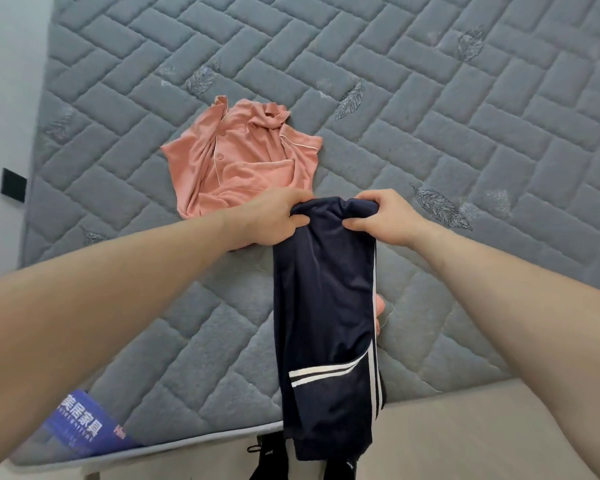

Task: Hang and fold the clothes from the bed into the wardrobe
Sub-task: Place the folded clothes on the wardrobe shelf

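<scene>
Head view: trousers (326, 306) pinched between fingers (297, 220).

Head camera looks steeply down, close over mattress (430, 133).

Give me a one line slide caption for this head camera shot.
Both hands, left hand and right hand, hold navy striped trousers up over the grey mattress; a pink shirt lies behind.

A blue label (84, 427) at the mattress (430, 133) edge reads "美居家具"; its smaller print is illegible.
</scene>
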